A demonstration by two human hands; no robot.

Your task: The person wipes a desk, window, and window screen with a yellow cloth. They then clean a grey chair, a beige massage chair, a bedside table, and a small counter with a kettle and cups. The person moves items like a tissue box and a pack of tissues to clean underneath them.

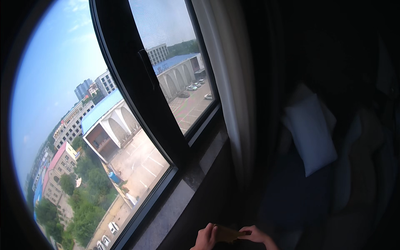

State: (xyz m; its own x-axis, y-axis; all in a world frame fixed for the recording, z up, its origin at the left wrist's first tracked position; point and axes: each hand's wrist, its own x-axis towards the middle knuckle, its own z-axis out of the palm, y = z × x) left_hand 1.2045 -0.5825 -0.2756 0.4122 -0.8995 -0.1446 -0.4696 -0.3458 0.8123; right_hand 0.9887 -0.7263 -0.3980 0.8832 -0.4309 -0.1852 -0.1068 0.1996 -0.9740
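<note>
At the bottom edge, my left hand [207, 236] grips one end of a dull yellow, cloth-like piece [227, 234]. My right hand [254, 235] pinches its other end, and the piece spans the gap between the two. Dim light hides its exact material. Both hands are low in front of the dark wall [209, 200] under the window. Up and to the left of them runs the stone windowsill [173, 203], apart from both hands.
A dark-framed window [175, 137] with a black handle [148, 69] fills the left; a mesh screen [162, 28] covers its right part. A pale curtain [231, 93] hangs beside it. Rightward in the shade lie a white pillow [312, 134] and a bed [293, 193].
</note>
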